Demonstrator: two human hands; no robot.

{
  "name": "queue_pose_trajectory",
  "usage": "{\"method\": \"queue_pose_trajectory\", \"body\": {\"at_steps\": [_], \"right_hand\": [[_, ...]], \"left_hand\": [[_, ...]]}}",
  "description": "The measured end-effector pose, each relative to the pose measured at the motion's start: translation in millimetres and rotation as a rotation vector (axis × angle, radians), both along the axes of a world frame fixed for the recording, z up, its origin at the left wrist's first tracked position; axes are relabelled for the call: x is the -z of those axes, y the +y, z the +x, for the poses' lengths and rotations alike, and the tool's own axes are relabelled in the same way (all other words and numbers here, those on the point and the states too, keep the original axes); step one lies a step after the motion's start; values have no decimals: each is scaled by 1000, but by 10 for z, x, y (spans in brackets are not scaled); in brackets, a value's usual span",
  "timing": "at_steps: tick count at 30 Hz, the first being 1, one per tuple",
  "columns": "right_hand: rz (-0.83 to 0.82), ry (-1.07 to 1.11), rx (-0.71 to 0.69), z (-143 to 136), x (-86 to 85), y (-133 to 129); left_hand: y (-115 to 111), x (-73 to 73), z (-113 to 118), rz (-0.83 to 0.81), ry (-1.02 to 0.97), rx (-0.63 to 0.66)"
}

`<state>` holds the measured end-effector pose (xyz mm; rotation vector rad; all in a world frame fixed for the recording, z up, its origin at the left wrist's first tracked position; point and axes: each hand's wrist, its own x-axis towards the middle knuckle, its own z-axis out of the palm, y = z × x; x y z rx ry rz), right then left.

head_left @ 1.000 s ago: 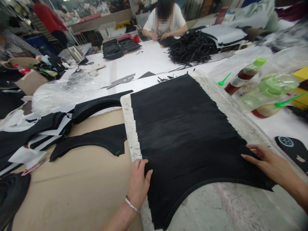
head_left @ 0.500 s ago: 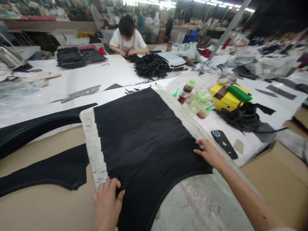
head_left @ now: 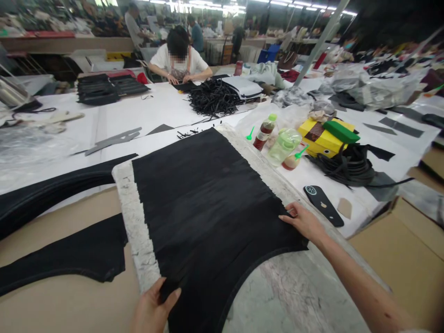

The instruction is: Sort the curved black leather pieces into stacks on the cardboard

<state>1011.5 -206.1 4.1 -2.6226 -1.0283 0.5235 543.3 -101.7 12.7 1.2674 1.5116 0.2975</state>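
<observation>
black cloth point(head_left: 208, 199) already spread over the pale board point(head_left: 256, 296), faint ripples remaining, left hand point(head_left: 154, 305) and right hand point(head_left: 303, 224) touching its opposite side edges, can't tell if either pinches it, another black piece point(head_left: 79, 254) lying apart on the tan sheet point(head_left: 69, 305).

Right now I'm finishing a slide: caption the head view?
Left hand and right hand touch opposite edges of curve-edged black fabric on a pale mottled board.

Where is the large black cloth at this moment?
In the head view, the cloth lies centrally on a pale slab, the left hand and right hand at opposite edges.
</observation>
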Motion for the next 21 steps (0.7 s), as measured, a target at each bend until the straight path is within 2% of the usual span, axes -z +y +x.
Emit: {"method": "queue_pose_trajectory", "body": {"at_steps": [6, 9, 13, 17, 21], "right_hand": [[-10, 19, 2, 4, -13, 10], [-29, 27, 6, 26, 3, 8], [-54, 35, 12, 83, 58, 14], [-81, 41, 22, 118, 93, 24], [-84, -19, 3, 162, 154, 13]], "left_hand": [[-214, 158, -41, -206, -227, -144], [-305, 187, -74, -266, -283, -125], [-388, 142, -78, -337, -363, -112], [-495, 152, -82, -348, -312, -114], [-557, 166, -111, -337, -82, -53]]}}
